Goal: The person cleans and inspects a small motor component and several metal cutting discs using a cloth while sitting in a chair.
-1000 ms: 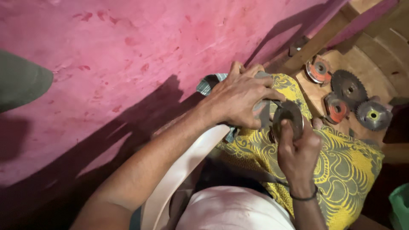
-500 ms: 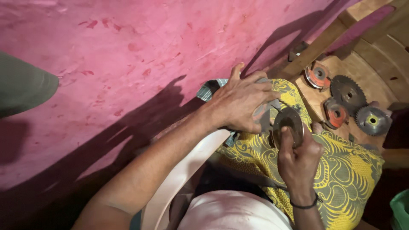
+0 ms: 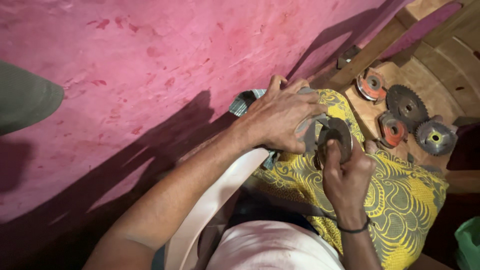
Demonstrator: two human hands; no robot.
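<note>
- The left hand (image 3: 282, 117) lies over a grey metal part (image 3: 306, 134) on the person's lap. Its fingers (image 3: 305, 107) are curled around this part and press on it from above.
- The right hand (image 3: 347, 177) comes from below. Its fingers are closed on the lower edge of a dark round metal disc (image 3: 336, 140), with the thumb (image 3: 331, 155) on the face of the disc.
- The disc stands just beside the grey metal part, between the two hands, and it touches both of them. It is above the yellow patterned cloth (image 3: 400, 195) that covers the lap.
- A thin dark band (image 3: 354, 230) goes around the right wrist.
- On the wooden surface (image 3: 367, 112) to the right lie four more round parts: a red and grey wheel (image 3: 371, 84), a dark toothed gear (image 3: 406, 106), a red part (image 3: 392, 130) and a grey gear with a yellow centre (image 3: 436, 137). They lie near each other, apart from the hands.
- A pink wall (image 3: 150, 75) fills the left side of the view.
</note>
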